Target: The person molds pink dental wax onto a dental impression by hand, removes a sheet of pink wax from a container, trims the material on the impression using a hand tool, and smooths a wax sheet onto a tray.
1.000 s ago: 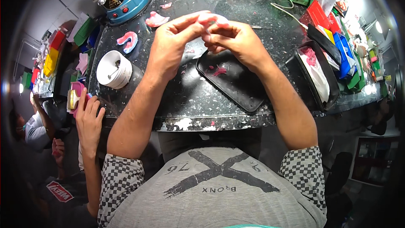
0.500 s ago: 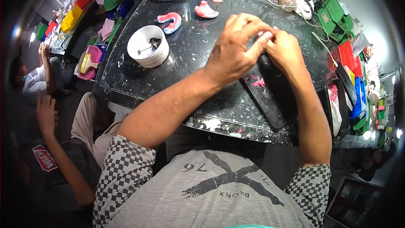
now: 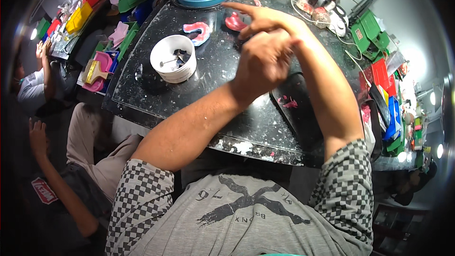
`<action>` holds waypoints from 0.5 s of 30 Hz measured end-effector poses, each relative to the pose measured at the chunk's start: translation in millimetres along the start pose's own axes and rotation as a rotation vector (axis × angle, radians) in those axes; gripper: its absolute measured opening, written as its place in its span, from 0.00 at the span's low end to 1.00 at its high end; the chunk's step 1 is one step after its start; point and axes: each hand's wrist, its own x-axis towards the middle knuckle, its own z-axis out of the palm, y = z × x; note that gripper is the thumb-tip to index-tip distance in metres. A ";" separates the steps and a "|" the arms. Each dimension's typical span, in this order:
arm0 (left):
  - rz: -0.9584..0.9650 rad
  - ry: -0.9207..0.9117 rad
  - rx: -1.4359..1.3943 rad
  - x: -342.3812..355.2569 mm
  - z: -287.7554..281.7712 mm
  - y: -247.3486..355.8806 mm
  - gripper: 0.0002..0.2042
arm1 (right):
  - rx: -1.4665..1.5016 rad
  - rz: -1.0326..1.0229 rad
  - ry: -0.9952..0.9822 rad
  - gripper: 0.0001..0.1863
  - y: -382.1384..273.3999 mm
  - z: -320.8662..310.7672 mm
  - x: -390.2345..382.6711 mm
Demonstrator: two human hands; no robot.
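"Over the dark surface point(image 3: 135, 97), how do our hands sit?"

"Our right hand point(image 3: 277, 21) has its fingers spread near the pink piece point(image 3: 233, 22); we cannot tell if they touch it. Our left hand point(image 3: 263, 60), nearer us, is curled and blurred; we cannot tell whether it grips anything."

"And around them?"

"Left of them, we have the white tub point(image 3: 177, 74) holding small items point(image 3: 181, 58), with the red-and-blue arch point(image 3: 203, 32) beside it. Pink scraps point(image 3: 290, 104) lie on the black tray point(image 3: 302, 119)."
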 end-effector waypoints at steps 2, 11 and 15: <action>-0.151 0.001 -0.041 2.3 8.4 -5.6 0.08 | 0.096 0.043 -0.070 0.33 2.9 -17.0 -12.6; -1.032 0.333 -0.471 7.8 10.7 -31.1 0.20 | -0.097 0.626 0.424 0.42 -46.4 -2.4 -84.2; -1.279 -0.527 -1.884 2.5 -18.3 -60.9 0.17 | -0.232 0.578 0.464 0.42 -89.4 4.8 -137.6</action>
